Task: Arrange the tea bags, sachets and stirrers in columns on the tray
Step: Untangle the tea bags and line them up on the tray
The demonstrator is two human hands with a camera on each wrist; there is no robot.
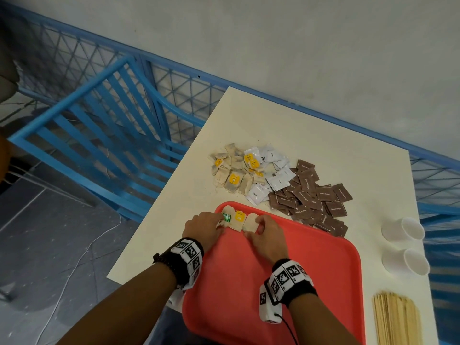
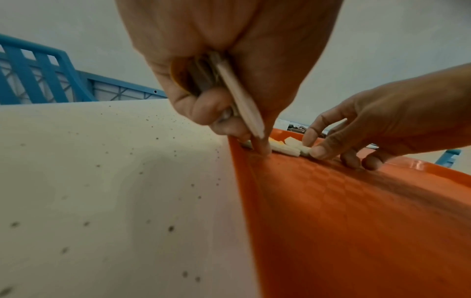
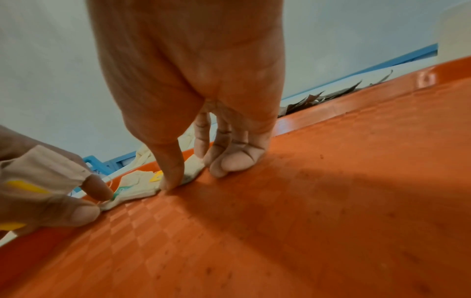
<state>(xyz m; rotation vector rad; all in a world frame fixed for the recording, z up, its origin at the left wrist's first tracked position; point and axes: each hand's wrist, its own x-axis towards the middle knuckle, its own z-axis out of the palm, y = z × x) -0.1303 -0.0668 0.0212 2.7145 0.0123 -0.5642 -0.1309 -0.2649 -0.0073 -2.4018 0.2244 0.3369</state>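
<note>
Three tea bags lie in a row at the far left corner of the red tray [image 1: 273, 282]: a green-tagged one [image 1: 227, 216], a yellow-tagged one [image 1: 239, 219] and a plain one [image 1: 250, 222]. My left hand [image 1: 220, 221] touches the green-tagged bag with a fingertip while its curled fingers hold a small stack of tea bags [image 2: 239, 96] in the palm. My right hand [image 1: 254, 229] pinches the plain tea bag [image 3: 192, 167] flat on the tray, thumb on its near end, fingers at its far side. Wooden stirrers [image 1: 395, 319] lie at the table's right front.
Beyond the tray on the cream table [image 1: 298, 125] lie a heap of loose tea bags [image 1: 234, 170], white sachets [image 1: 273, 175] and brown sachets [image 1: 311, 197]. Two white paper cups [image 1: 403, 229] lie on their sides at the right. A blue chair [image 1: 99, 135] stands left.
</note>
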